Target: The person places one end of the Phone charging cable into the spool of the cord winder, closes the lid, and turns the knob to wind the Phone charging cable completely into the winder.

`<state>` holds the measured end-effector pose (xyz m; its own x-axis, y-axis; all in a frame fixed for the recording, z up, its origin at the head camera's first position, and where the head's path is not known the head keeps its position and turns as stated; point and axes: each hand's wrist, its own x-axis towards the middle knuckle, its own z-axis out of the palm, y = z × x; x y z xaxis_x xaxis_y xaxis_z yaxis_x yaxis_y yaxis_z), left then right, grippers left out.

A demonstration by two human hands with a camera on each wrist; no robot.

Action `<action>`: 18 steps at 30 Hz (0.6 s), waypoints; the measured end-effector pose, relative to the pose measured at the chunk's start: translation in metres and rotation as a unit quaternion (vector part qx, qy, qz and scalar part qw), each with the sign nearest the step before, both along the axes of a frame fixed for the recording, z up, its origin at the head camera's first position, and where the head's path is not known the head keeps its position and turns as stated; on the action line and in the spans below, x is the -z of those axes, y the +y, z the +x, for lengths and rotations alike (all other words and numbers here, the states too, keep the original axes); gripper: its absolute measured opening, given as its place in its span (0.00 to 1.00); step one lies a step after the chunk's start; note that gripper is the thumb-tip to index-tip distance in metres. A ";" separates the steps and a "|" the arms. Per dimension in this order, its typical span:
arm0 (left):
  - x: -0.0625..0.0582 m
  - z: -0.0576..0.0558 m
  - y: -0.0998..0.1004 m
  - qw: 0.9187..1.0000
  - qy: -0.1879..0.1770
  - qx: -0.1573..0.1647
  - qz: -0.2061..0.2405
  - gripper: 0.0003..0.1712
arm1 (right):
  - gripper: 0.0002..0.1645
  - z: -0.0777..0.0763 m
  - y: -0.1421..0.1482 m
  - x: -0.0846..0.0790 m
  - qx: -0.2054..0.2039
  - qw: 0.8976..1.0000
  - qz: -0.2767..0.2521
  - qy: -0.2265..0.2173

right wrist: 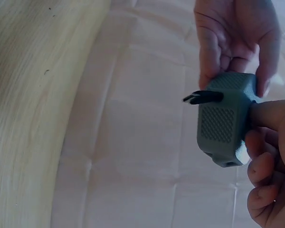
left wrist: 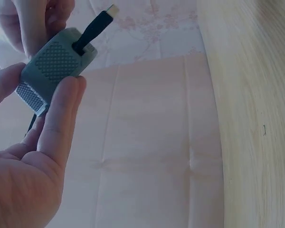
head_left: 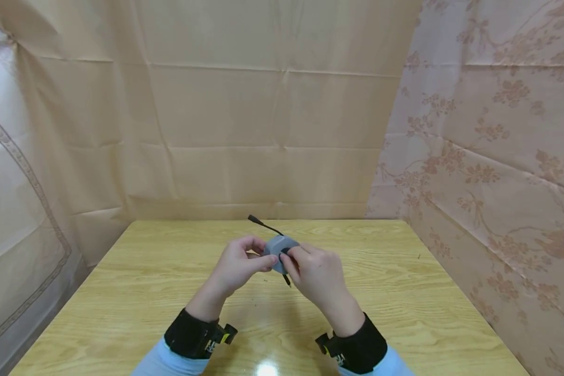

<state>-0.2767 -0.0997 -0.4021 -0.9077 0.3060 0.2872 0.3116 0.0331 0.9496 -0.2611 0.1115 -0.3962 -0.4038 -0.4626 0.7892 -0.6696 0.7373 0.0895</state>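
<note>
A grey-blue cable winder [head_left: 280, 243] with textured sides is held up above the table between both hands. My left hand [head_left: 238, 263] grips its edge, thumb on one side and fingers on the other. At its face, my right hand [head_left: 318, 269] pinches a small dark part with thumb and forefinger, mostly hidden by the fingers. From the far side a black cable end [head_left: 256, 220] sticks out. A shorter black plug [head_left: 286, 280] points down toward the near side; in the left wrist view a plug [left wrist: 97, 27] shows a pale metal tip.
The wood-grain table [head_left: 169, 292] lies below both hands. Beige cloth [head_left: 263, 115] hangs behind it, flowered cloth [head_left: 489, 172] on the right and pale cloth [head_left: 19, 224] on the left. Black wrist bands [head_left: 190, 334] with small cameras sit on both wrists.
</note>
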 end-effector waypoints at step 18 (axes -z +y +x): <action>0.001 0.003 0.007 1.000 0.006 -0.015 -0.002 0.16 | 0.18 0.002 -0.012 0.007 -0.015 0.988 -0.119 -0.095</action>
